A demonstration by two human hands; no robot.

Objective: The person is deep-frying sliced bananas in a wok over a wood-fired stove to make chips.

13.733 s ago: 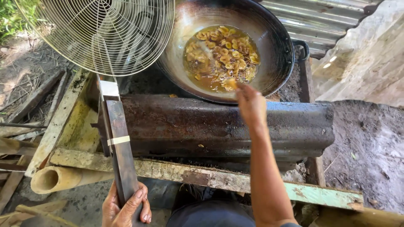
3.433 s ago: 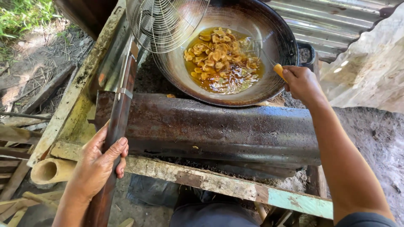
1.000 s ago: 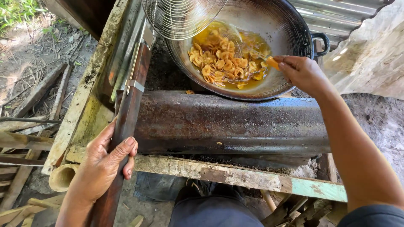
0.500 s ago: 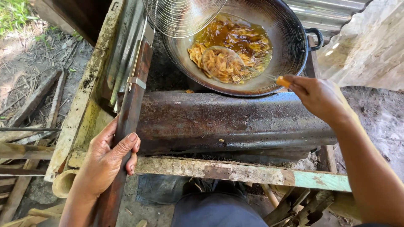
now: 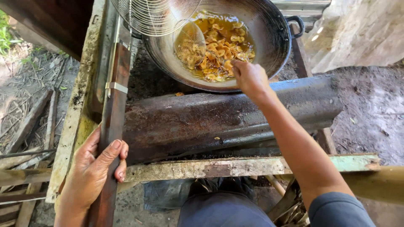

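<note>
A large dark wok point(image 5: 277, 46) holds hot oil with several golden chips point(image 5: 216, 52) frying in it. My left hand point(image 5: 94, 170) grips the long wooden handle point(image 5: 113, 113) of a wire mesh skimmer point(image 5: 155, 14), whose basket hangs over the wok's left rim. My right hand point(image 5: 249, 77) reaches over the wok's near rim with its fingers pinched together at the edge of the oil; whether a chip is between them is hidden.
A rusty curved metal sheet point(image 5: 202, 120) lies in front of the wok. Below it runs a worn painted wooden beam point(image 5: 235, 166). Sticks and planks point(image 5: 25, 138) lie on the ground at the left. A pale sheet point(image 5: 357, 29) hangs at the upper right.
My right hand has moved left and forward, from the wok's right rim to its near edge over the oil. The skimmer and my left hand have stayed about where they were.
</note>
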